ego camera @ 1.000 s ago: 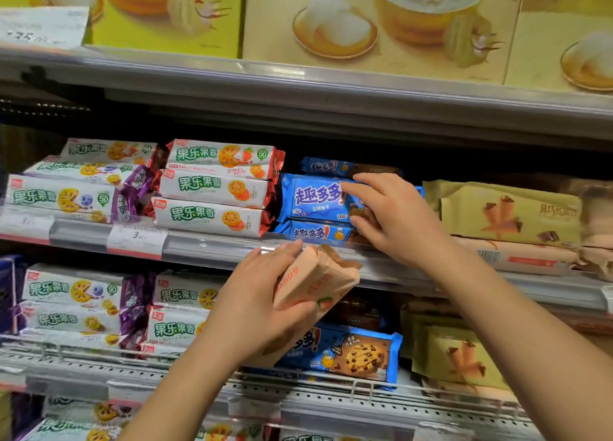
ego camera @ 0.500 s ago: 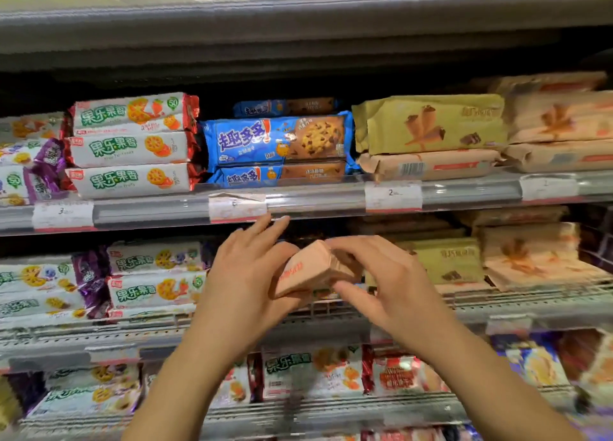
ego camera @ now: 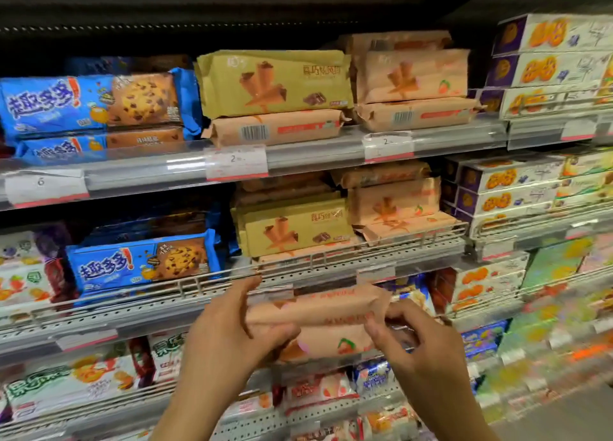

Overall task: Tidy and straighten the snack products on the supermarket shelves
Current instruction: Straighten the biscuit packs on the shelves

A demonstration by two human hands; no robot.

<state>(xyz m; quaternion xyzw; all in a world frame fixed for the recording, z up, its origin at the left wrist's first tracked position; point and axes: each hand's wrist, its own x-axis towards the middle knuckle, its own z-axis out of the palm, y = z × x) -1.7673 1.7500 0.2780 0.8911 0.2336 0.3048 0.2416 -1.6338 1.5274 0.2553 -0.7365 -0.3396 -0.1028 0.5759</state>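
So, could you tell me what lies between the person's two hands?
Head view: a peach-pink wafer-roll packet, gripped by the left hand and right hand.

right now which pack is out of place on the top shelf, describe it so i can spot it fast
Find the top shelf with the clear price rail. Right of the blue cookie packs stands a mustard-yellow wafer pack. The peach pack lies flat beneath it, barcode outward; it matches the peach stack alongside, not the yellow above.
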